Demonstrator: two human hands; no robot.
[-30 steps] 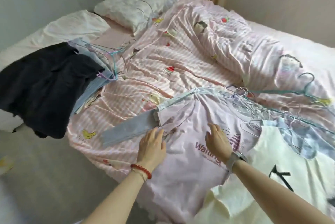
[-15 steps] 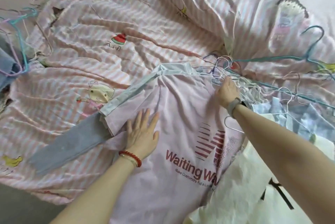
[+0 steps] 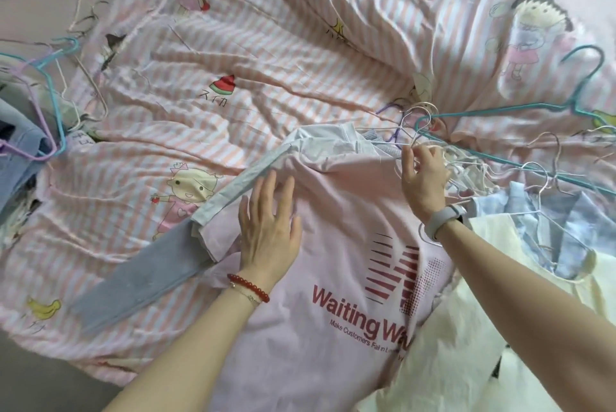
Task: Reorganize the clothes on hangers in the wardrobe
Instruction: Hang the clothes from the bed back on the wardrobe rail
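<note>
Two hands work mid-frame: the left hand (image 3: 268, 225) lies flat on the soft, limp pink T-shirt (image 3: 333, 278); the right hand (image 3: 421, 175) pinches stiff, tangle-prone wire hangers (image 3: 420, 131) at its collar.

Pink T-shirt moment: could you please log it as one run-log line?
left hand: flat on pink T-shirt | right hand: pinching white wire hanger at collar | stage: hanger handling

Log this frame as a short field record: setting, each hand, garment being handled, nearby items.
setting: pink striped cartoon-print duvet on a bed
left hand: flat, pressing the pink printed T-shirt
right hand: pinching a thin white wire hanger at the shirt's collar
nearby: teal plastic hanger; cream garment; grey-blue sleeve
</note>
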